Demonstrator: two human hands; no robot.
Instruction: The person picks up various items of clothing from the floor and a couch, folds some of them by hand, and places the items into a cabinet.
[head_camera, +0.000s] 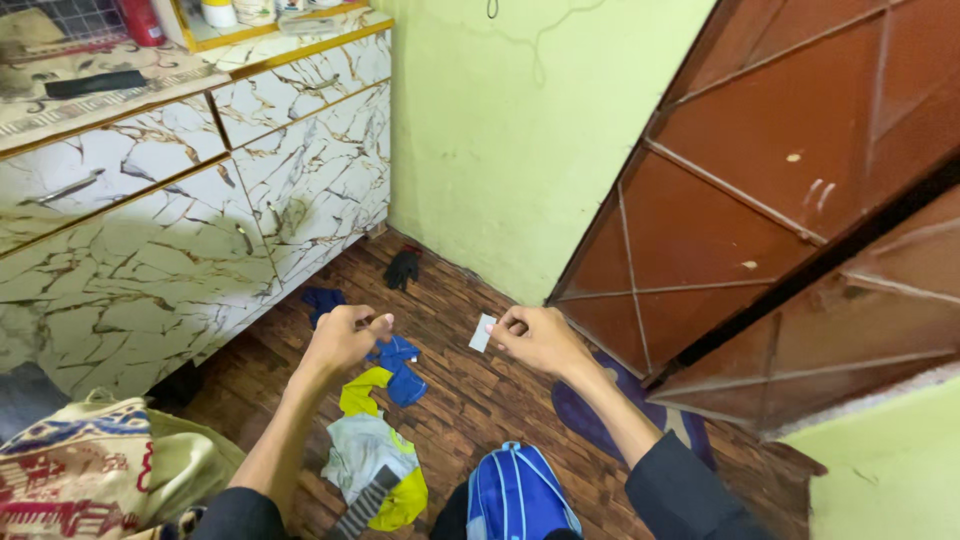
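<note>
Clothes (375, 460) are lying in a loose heap on the wood-pattern floor (480, 390) near the blue bag (515, 495). Above them, the left hand (340, 340) is curling shut, apparently around nothing, while the right hand (535, 335) is pinching a small white slip (482, 333). Farther off, floor between the marble-pattern cabinet (180, 230) and the red door (760, 200) is lying open.

- Left hand (343, 338) is up over the wood-pattern floor (480, 400), fingers curled shut; what they pinch, I can't tell.
- Right hand (535, 335) pinches a small white slip (482, 333) at its fingertips.
- Below the hands, a blue cloth (400, 365) and a yellow-and-white garment (375, 455) lie on the floor.
- A blue bag (515, 495) sits at the bottom edge.
- A marbled cabinet (180, 210) stands left, a brown door (760, 200) right.
- A black cloth (403, 268) lies by the green wall (520, 130).
</note>
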